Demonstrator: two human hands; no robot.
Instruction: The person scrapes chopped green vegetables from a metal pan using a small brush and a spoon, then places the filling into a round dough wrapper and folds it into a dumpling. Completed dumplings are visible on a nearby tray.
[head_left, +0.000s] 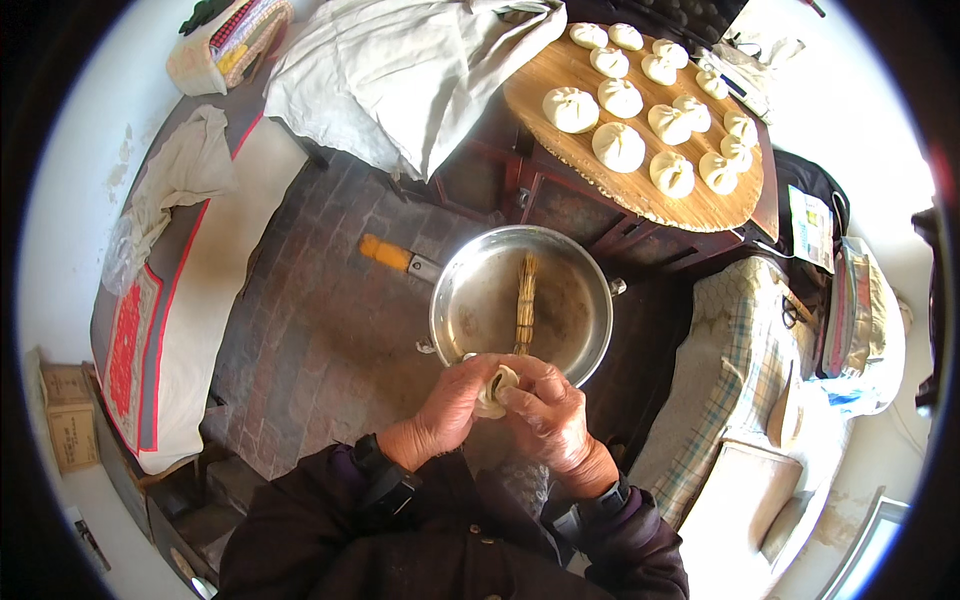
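Observation:
Between my two hands is a partly closed dough bun (491, 397), its dark filling showing through the opening. My left hand (450, 405) cups the bun from the left. The fingers of my right hand (551, 416) pinch the dough edge on the other side. Just beyond my hands, a wide metal pan (480, 300) with a straw brush (526, 300) lying in it stands low over the floor. Several pleated buns (619, 147) sit apart or touching on a round wooden board (555, 67) at the upper right.
The board rests on a dark red cabinet (562, 206). An orange-handled implement (386, 253) reaches the pan's left side. A pale cloth (405, 75) drapes at the top. A covered bench (247, 180) flanks the left, a sofa with a plaid cover (739, 382) the right.

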